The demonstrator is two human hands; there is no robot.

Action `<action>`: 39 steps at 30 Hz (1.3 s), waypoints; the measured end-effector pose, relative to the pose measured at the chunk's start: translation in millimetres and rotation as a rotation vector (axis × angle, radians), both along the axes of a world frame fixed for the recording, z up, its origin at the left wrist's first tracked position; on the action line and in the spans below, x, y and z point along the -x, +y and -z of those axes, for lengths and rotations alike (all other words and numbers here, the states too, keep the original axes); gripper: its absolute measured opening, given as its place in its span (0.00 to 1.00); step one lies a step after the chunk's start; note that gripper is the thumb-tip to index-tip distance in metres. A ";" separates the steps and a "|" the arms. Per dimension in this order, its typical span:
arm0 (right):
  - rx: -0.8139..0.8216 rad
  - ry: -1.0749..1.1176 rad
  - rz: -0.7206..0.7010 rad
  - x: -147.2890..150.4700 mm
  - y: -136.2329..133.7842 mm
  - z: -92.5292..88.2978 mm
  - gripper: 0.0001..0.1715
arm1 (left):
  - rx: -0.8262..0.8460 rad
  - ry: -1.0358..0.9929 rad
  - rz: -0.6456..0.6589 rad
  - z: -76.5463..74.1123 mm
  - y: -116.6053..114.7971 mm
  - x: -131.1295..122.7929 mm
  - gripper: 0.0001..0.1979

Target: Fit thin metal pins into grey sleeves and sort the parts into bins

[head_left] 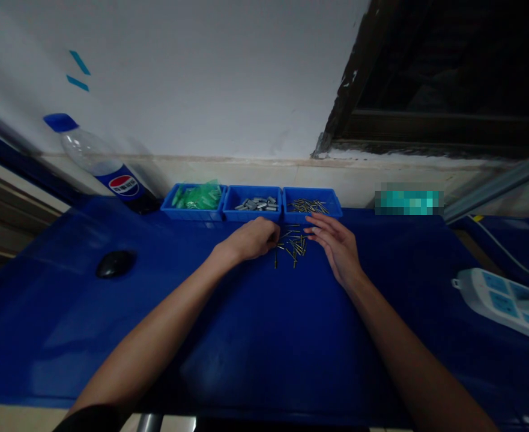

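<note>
The left hand (259, 238) was curled, its fingertips turned down beside the loose pins (296, 246); I could not tell whether it pinched any. The right hand (336, 241) faced it with fingers extended and somewhat apart; a pale speck at its fingertips was too small to identify, so whether it gripped a pin was unclear. The loose pins lay scattered between the hands, toward the far edge of the table (255, 336).

Just beyond stood 3 blue trays along that edge. The right tray (335, 210) already contained a heap of similar pins, the middle tray (251, 215) short metal pieces (260, 204), and the left tray (192, 214) a green bag (203, 196). The scattered pins had yet to be gathered or used; none stood joined to a metal piece in plain sight.

A bottle (123, 185) stood near the far left corner, a mouse (115, 264) nearer the left edge. Toward the far right corner, a teal thing (409, 200) was pixelated beyond recognition; the power strip (507, 303) by the right edge was cut off.
</note>
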State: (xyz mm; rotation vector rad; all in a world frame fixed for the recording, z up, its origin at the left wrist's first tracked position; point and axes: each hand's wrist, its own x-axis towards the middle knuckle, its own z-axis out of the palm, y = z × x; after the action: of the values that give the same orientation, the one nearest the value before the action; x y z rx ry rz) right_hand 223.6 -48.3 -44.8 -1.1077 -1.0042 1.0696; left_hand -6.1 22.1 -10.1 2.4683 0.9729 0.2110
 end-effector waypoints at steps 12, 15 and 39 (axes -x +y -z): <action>0.028 -0.049 -0.028 1.9 1.1 0.8 0.20 | 0.028 -0.434 -0.121 -13.4 -0.9 -9.7 0.05; 0.044 -0.091 -0.108 4.1 0.4 2.3 0.19 | 0.049 -0.529 -0.111 -17.8 -5.0 -12.8 0.05; -0.065 -0.001 0.034 -0.2 2.2 1.4 0.12 | -0.027 0.073 0.011 -16.7 -3.7 -1.8 0.14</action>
State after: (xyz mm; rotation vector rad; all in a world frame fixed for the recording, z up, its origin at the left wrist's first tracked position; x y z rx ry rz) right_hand 223.8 -46.1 -46.2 -1.0682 -1.0108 1.0028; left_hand -4.3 18.4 6.6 2.5209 0.9918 0.1314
